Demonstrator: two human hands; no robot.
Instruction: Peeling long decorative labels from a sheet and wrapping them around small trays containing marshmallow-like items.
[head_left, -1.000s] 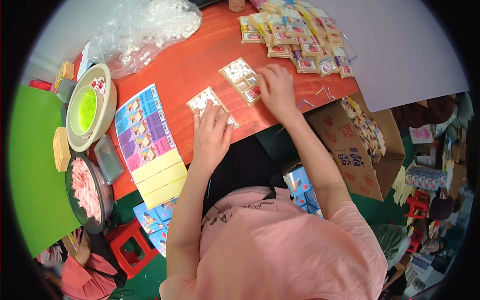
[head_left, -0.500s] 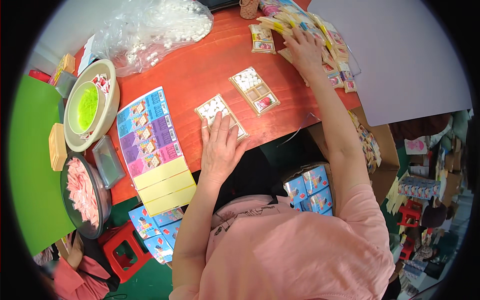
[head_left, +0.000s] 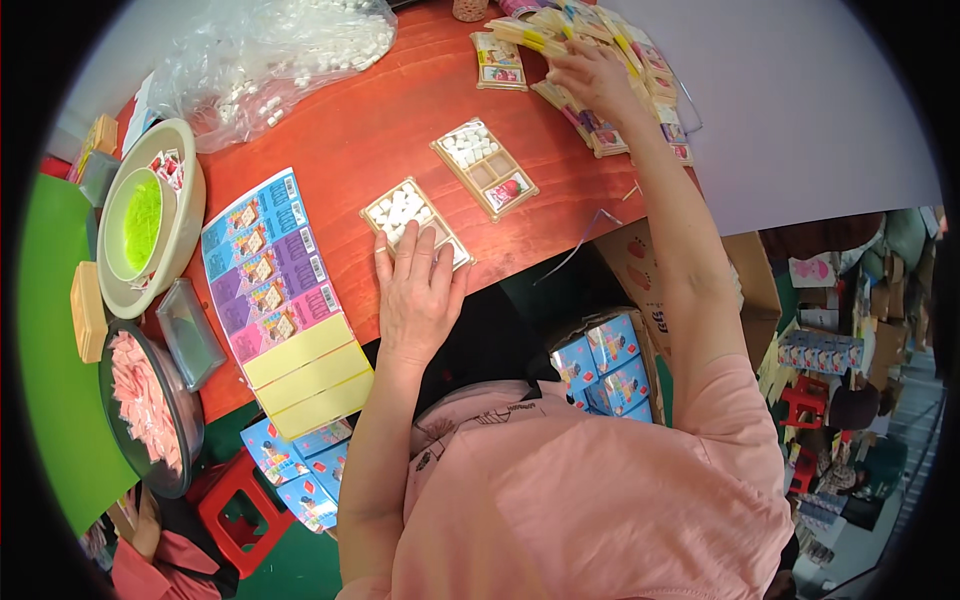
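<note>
The left hand (head_left: pixel 418 300) lay open, fingers over the lower part of a tray of white cubes (head_left: pixel 441 222); a second tray (head_left: pixel 483 176) sat beyond its fingertips, rightward; farther, the right hand (head_left: pixel 600 82) met a packet pile (head_left: pixel 648 62), its grip impossible to tell

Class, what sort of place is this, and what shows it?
Probably a packing workshop: it has a tan, rectangular compartment tray part-filled with small white pieces, a large, clear plastic bag holding similar pieces, and blue, printed, box-shaped packages grouped together.
</note>
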